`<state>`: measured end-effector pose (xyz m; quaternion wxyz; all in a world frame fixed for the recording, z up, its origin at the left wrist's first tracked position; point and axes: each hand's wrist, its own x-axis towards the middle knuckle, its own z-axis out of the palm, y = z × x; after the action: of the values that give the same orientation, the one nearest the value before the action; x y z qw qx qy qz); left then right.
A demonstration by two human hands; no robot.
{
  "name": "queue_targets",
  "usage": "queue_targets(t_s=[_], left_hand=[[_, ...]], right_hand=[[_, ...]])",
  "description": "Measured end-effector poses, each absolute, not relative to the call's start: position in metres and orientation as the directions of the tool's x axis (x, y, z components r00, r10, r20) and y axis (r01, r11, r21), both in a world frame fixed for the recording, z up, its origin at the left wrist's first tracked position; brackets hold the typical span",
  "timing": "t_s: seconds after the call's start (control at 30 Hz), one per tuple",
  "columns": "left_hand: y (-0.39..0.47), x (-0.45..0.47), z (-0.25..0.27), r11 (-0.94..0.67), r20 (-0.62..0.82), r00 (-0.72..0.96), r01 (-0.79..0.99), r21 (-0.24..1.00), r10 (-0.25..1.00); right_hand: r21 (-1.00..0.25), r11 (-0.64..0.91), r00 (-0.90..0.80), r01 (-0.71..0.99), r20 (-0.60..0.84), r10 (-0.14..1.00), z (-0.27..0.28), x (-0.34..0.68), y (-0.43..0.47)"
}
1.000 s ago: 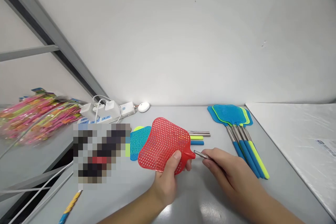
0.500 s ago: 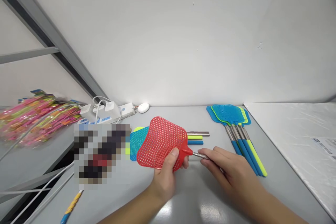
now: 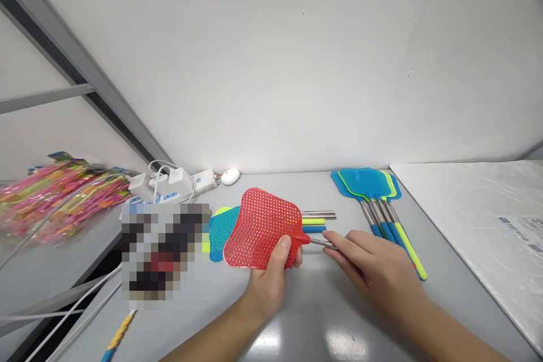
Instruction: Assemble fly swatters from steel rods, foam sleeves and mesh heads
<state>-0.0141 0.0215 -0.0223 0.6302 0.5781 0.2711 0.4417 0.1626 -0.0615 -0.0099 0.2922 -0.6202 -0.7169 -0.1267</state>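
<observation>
The red fly-swatter head [image 3: 263,226] is held above the tabletop [image 3: 305,317], its tapered neck pointing right. The left hand [image 3: 271,288] has its grip pinching the mesh beside that neck, thumb on top; the right hand [image 3: 382,268] has its grip pinching a metal rod [image 3: 319,242], whose tip meets the neck, how deep I cannot tell. The head looks light, thin and bendy, unlikely to break; the neck seems stiffer, so a hold close by should flex the mesh least. The rod looks rigid and smooth, perhaps slippery, best taken near its tip. A blue swatter head [image 3: 218,237] lies behind the red one's left edge, and a stack of swatters [image 3: 367,182] beyond the right hand; the near stretch of tabletop offers the most room, well away from the wall [image 3: 339,68]
</observation>
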Motion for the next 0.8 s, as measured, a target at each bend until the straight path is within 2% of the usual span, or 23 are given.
queue_targets(t_s=[0.27, 0.7, 0.8], left_hand=[[0.026, -0.014, -0.021, 0.032, 0.105, 0.522, -0.246, 0.969, 0.847], [0.026, -0.015, -0.021, -0.026, 0.141, 0.517, -0.224, 0.974, 0.844], [0.025, -0.015, -0.02, -0.037, 0.151, 0.514, -0.226, 0.974, 0.844]], right_hand=[[-0.12, 0.194, -0.08, 0.974, 0.615, 0.785, -0.006, 0.164, -0.062], [-0.13, 0.209, -0.094, 0.969, 0.588, 0.803, 0.001, 0.163, -0.063], [-0.169, 0.222, -0.089, 0.96, 0.569, 0.818, 0.001, 0.163, -0.063]])
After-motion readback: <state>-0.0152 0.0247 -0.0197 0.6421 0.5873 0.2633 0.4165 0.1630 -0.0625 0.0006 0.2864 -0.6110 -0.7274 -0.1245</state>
